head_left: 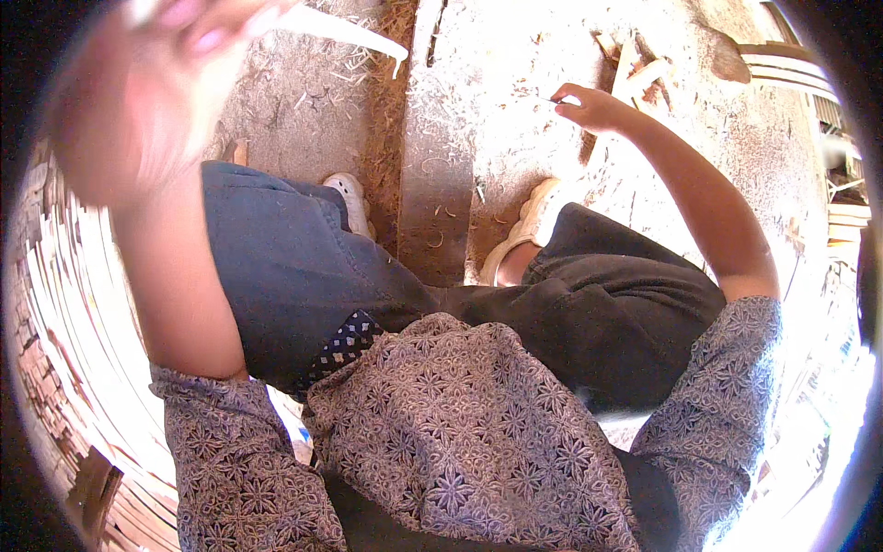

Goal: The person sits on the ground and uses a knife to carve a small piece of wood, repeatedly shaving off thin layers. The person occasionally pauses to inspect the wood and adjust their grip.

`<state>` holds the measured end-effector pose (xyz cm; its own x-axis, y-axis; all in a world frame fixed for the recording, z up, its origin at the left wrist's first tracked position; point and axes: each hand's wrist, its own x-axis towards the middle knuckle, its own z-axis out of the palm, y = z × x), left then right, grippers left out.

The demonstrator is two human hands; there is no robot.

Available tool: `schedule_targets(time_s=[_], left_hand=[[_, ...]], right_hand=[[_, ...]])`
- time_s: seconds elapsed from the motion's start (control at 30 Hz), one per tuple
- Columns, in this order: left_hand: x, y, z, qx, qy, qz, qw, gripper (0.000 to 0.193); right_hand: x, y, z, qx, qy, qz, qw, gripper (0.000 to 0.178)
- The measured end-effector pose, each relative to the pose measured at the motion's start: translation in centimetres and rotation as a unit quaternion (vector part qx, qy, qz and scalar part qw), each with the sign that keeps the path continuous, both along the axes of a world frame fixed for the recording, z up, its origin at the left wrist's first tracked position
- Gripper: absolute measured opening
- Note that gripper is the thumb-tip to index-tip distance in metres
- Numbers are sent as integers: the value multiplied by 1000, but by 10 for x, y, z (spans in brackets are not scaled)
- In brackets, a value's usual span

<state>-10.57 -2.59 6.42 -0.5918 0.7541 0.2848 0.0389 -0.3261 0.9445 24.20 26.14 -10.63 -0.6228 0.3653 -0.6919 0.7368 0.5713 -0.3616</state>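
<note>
My left hand is raised large and blurred at the upper left, close to the camera. From its curled fingers a pale, tapering piece sticks out to the right, ending in a thin bent tip; its kind is unclear. My right hand is farther off, low over the pale work surface at the upper right. Its thumb and forefinger pinch a small, thin, dark thing, too small to name. The two hands are well apart.
A long board runs between my feet, with shavings strewn along its groove. Wood offcuts lie beyond my right hand. Stacked thin strips line the left side. My light clogs flank the board; more slats stand at the far right.
</note>
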Motion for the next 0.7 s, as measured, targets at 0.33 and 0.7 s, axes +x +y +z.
schedule_targets(time_s=[0.33, 0.7], left_hand=[[45, 87, -66, -38, 190, -107, 975, 45], [50, 91, -87, -59, 415, -81, 904, 23]], right_hand=[[-6, -13, 15, 69, 61, 35, 995, 38], [4, -29, 32, 46, 2, 4, 999, 43]])
